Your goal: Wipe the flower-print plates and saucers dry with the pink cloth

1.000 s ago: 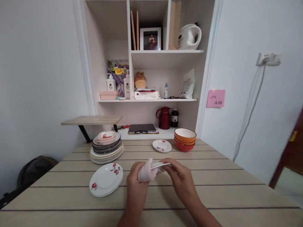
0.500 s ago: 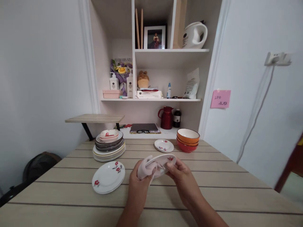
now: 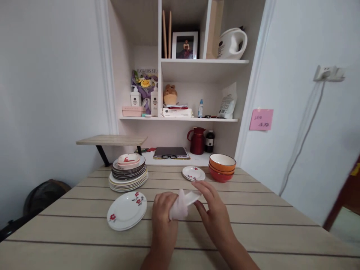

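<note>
My left hand (image 3: 164, 210) is closed around a pale pink cloth (image 3: 180, 207), which is folded over a small white plate (image 3: 192, 197). The plate is tilted nearly edge-on above the table, and its left part is hidden by the cloth. At the plate's right side is my right hand (image 3: 215, 213), its fingers stretched out above the rim and the thumb apart below, close to the edge. Two white plates with red flowers (image 3: 127, 210) lie stacked to the left. Beyond my hands sit small flowered plates (image 3: 194, 173).
A taller stack of plates and dishes (image 3: 128, 174) stands at the back left, beneath a small raised shelf (image 3: 112, 140). Orange and red bowls (image 3: 222, 167) are stacked at the back right. Behind the slatted table (image 3: 253, 232) are a red jug (image 3: 197, 141) and a laptop (image 3: 171, 152).
The plate has turned from a slanted face view to nearly edge-on. My left hand has rolled over with the cloth, and my right fingers have opened from their pinch on the rim.
</note>
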`<state>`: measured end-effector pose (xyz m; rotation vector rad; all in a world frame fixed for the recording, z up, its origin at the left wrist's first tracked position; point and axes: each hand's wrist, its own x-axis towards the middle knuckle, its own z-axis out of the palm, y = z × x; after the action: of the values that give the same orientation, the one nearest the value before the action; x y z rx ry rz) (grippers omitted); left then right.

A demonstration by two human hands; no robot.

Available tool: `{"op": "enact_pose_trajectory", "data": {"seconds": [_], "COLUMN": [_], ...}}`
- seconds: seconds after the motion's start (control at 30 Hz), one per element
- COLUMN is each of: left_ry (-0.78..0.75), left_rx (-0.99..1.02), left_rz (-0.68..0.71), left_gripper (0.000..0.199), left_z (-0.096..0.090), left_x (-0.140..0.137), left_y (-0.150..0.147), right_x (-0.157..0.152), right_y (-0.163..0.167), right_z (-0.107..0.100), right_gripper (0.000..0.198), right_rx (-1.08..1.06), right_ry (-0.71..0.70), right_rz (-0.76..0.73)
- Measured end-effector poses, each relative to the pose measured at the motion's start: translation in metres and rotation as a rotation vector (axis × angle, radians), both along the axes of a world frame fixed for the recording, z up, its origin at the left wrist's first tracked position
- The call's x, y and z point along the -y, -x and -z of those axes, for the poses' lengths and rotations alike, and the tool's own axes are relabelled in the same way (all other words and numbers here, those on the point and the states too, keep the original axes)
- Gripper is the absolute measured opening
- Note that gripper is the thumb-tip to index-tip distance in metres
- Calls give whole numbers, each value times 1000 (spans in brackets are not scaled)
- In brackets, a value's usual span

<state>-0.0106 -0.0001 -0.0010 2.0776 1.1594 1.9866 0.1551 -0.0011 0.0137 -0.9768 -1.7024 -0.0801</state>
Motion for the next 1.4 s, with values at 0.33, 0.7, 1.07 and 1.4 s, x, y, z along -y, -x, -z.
{"op": "enact_pose_trajectory", "data": {"seconds": [0.33,0.7,1.07,1.4], "left_ry": [-78,317,574,680], "left_rx": [-95,291,649,844], "left_rz": [6,218,385,536], "left_gripper": [32,32,44,62], "left_z": [-9,-12,-22,-8], "left_x": [6,2,5,-5], "left_y": [-3,-5,-11,-12], "right_x": [3,-3,0,-4], "right_y": [-4,-5,3,6], "right_z": [0,-3,-7,-4], "right_gripper": [30,17,19,38], "right_rx": [-2,-372,-690,-964], "right_ry": [-56,367,561,693], "right_rz": [-54,-276,-473,-542]}}
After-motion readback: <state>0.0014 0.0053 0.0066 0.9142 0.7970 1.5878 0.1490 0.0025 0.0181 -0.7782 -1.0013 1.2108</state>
